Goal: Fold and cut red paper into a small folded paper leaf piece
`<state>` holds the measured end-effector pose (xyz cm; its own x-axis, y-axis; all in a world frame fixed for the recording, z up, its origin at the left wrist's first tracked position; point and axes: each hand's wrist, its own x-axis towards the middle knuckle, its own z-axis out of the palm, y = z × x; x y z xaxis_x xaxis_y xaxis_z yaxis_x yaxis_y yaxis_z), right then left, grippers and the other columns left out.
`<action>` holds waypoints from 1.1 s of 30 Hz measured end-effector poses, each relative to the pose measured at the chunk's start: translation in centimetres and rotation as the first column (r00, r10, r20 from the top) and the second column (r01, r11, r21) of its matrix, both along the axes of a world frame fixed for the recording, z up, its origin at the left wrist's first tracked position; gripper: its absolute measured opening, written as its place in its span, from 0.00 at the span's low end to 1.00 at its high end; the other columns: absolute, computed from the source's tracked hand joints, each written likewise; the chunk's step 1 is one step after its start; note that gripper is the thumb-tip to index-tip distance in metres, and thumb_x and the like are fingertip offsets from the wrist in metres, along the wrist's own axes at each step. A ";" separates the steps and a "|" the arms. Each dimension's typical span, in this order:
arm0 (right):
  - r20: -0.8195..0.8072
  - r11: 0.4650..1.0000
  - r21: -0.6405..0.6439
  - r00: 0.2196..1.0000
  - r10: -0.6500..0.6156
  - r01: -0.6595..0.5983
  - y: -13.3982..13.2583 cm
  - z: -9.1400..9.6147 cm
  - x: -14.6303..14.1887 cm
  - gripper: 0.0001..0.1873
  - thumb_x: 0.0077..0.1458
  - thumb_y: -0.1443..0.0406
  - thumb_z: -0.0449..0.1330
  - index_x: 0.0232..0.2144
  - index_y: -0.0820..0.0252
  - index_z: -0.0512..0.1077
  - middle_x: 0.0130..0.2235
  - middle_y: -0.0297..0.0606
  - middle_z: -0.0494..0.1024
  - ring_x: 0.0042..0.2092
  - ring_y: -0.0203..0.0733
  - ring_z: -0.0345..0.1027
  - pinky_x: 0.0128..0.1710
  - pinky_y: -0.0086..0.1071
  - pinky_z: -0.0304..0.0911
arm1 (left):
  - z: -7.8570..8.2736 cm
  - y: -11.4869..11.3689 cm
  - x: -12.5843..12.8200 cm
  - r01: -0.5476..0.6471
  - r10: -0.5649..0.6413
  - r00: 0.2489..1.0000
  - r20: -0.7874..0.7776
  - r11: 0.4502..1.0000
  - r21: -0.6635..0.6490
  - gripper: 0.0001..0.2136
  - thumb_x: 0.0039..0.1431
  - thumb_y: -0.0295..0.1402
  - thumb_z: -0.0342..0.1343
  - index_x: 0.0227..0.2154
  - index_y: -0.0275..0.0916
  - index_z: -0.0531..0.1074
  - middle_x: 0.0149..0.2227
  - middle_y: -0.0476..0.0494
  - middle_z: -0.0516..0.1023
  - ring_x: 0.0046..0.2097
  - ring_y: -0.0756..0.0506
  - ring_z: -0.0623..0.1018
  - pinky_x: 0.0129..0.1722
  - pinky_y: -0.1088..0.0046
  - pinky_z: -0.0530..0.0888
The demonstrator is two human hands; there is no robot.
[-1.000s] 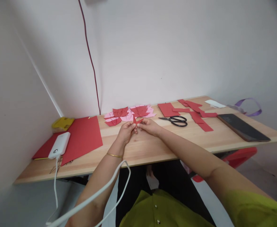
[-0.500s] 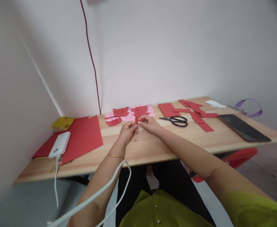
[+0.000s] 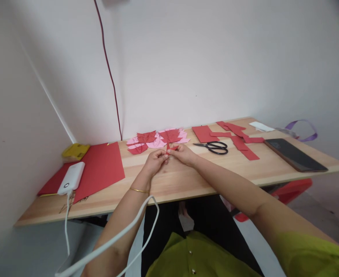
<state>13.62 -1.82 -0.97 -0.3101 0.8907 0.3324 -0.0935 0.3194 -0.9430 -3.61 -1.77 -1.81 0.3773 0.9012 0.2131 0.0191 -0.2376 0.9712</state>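
My left hand [image 3: 155,161] and my right hand [image 3: 184,154] meet over the middle of the wooden table [image 3: 181,179]. Between their fingertips they pinch a small folded piece of red paper [image 3: 168,147], whose points stick up and to the right; its lower part is hidden by the fingers. Just behind lie red and pink folded paper pieces [image 3: 158,140] with pointed edges. Black-handled scissors [image 3: 215,147] lie to the right of my right hand, blades toward the left.
Red paper strips [image 3: 241,143] and a red paper stack [image 3: 204,134] lie right of centre. A dark phone or tablet [image 3: 295,154] is at the right. On the left, a white power bank [image 3: 71,177] with a white cable sits on red sheets [image 3: 106,165], near a yellow packet [image 3: 75,152].
The red paper's points now spread more visibly between my fingers, and the right-hand fingers have shifted slightly. The whole view has moved a little; the other things lie as before.
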 end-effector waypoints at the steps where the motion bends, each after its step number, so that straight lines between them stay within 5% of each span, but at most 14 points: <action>1: -0.002 1.000 -0.022 1.000 0.002 -0.002 0.0 0.1 0.0 0.18 0.47 0.52 0.63 0.23 0.60 0.67 0.22 0.27 0.66 0.25 0.32 0.57 0.30 0.28 0.55 | -0.1 0.0 0.1 -0.012 0.012 1.000 0.002 1.000 -0.002 0.09 0.50 0.36 0.60 0.26 0.35 0.70 0.21 0.51 0.71 0.24 0.53 0.68 0.29 0.76 0.65; 10: -0.013 0.999 -0.036 1.000 0.025 -0.026 0.0 -0.1 0.1 0.15 0.47 0.54 0.64 0.28 0.61 0.70 0.28 0.31 0.73 0.31 0.34 0.64 0.35 0.29 0.59 | -0.4 0.0 0.7 -0.029 0.030 1.000 0.005 0.999 -0.039 0.09 0.50 0.36 0.59 0.25 0.36 0.67 0.18 0.53 0.67 0.21 0.53 0.65 0.25 0.76 0.62; 18: -0.062 0.997 -0.048 0.997 0.051 -0.054 -0.3 0.0 0.0 0.15 0.46 0.55 0.65 0.25 0.61 0.69 0.28 0.30 0.71 0.32 0.34 0.64 0.36 0.29 0.60 | 0.0 0.0 0.1 -0.026 0.044 0.988 -0.149 0.992 0.124 0.08 0.51 0.35 0.58 0.24 0.36 0.69 0.19 0.52 0.68 0.23 0.53 0.65 0.26 0.76 0.61; 25: -0.093 0.984 -0.176 0.995 -0.046 0.029 0.5 -0.6 -0.1 0.18 0.41 0.55 0.67 0.31 0.61 0.70 0.20 0.24 0.63 0.22 0.29 0.52 0.24 0.26 0.50 | -0.4 0.1 1.0 -0.093 0.098 0.990 0.099 0.994 -0.053 0.09 0.48 0.36 0.60 0.25 0.37 0.67 0.18 0.54 0.66 0.21 0.54 0.66 0.24 0.76 0.62; 33: -0.011 0.992 -0.071 0.994 -0.105 0.103 0.4 -0.5 -0.2 0.13 0.44 0.58 0.65 0.31 0.61 0.73 0.33 0.35 0.77 0.35 0.36 0.67 0.40 0.32 0.62 | 0.2 -0.2 1.0 -0.117 0.126 0.983 0.131 0.990 -0.072 0.11 0.46 0.36 0.62 0.29 0.37 0.69 0.21 0.55 0.67 0.22 0.55 0.65 0.24 0.77 0.64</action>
<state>13.44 -1.41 -1.44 -0.2100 0.9391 0.2721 -0.0776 0.2615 -0.9621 -2.59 -1.95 -1.59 0.2357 0.9520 0.1952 -0.0880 -0.1791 0.9799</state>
